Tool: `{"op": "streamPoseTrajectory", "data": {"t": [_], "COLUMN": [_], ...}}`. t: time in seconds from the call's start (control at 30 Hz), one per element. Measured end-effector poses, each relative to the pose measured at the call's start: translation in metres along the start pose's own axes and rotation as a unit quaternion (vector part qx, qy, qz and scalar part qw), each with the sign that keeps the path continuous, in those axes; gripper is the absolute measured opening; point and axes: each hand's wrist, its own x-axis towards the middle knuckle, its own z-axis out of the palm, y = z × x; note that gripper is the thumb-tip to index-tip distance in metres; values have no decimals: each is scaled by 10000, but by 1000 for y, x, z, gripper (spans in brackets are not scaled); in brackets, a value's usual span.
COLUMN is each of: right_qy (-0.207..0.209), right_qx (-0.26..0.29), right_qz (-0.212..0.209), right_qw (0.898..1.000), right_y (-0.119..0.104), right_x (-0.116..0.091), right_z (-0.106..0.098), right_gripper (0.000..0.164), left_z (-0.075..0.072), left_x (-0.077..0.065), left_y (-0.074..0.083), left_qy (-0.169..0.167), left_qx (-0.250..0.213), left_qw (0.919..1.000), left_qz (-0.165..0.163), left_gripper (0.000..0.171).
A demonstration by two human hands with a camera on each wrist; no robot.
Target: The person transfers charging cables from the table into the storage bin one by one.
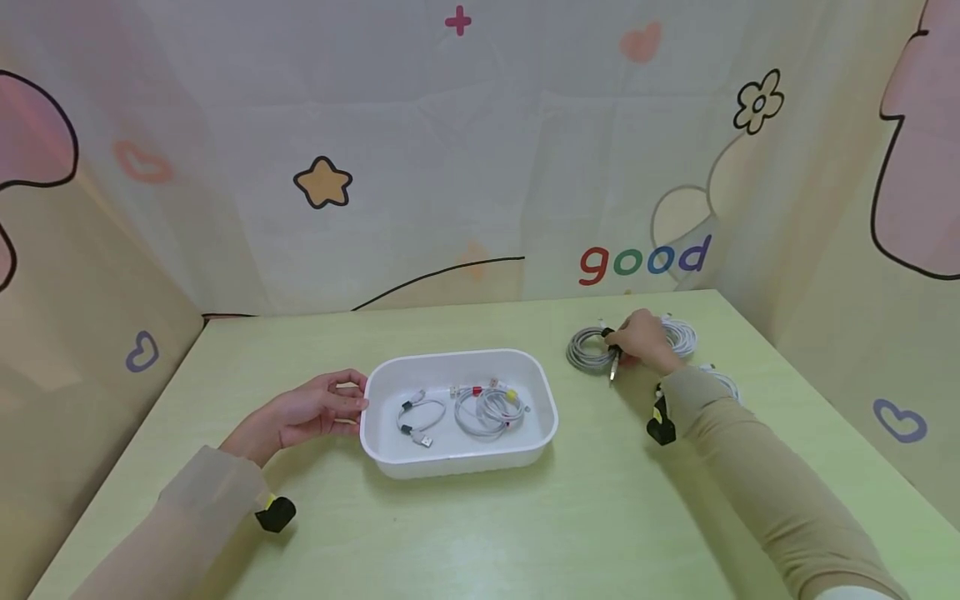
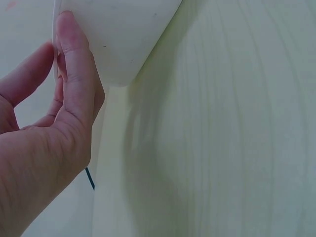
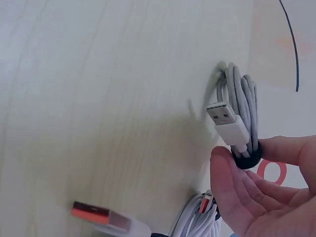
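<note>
My left hand (image 1: pixel 318 406) is at the left end of a white plastic tub (image 1: pixel 459 457), its thumb at the rim and its fingers against the outer wall (image 2: pixel 113 39). In the tub lie a small white cable (image 1: pixel 431 404) with black ties and coiled cables (image 1: pixel 483 417) with red and yellow ties. At the back right, my right hand (image 1: pixel 645 340) pinches a coiled grey USB cable (image 1: pixel 588 350) by its black strap. Its USB plug (image 3: pixel 220 113) shows in the right wrist view, where the coil appears raised at the fingertips of my right hand (image 3: pixel 276 192).
White coiled cables (image 1: pixel 681 337) lie beside and behind the right hand. Another white cable (image 1: pixel 722 382) is partly hidden by the right sleeve. An orange-tipped USB plug (image 3: pixel 101 217) sits low in the right wrist view. A printed curtain (image 1: pixel 450 167) backs the pale wooden table (image 1: pixel 465 533).
</note>
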Motion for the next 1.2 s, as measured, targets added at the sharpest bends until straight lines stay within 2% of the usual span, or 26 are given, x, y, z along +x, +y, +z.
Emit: {"op": "streamPoseTrajectory", "data": {"t": [0.1, 0.27, 0.77, 1.03, 1.2], "right_qy": [-246, -449, -650, -718, -801], "right_qx": [573, 879, 1047, 824, 865], "right_qz": [134, 291, 417, 304, 371], "right_qw": [9980, 9947, 9915, 9935, 9923], "right_y": [-1, 0, -6, -19, -31], "right_x": [-4, -8, -13, -17, -18], "right_z": [-4, -7, -8, -11, -11], "right_gripper": [30, 33, 37, 34, 35], "left_z": [0, 1, -1, 0, 1], "left_x": [0, 0, 1, 1, 1], "left_y": [1, 1, -1, -1, 0], "left_qy": [17, 36, -59, -22, 16], "left_qx": [13, 4, -32, -40, -23], "left_qw": [10000, 10000, 10000, 10000, 10000], "left_qz": [-11, -5, 28, 15, -2], "left_gripper": [18, 19, 20, 20, 19]}}
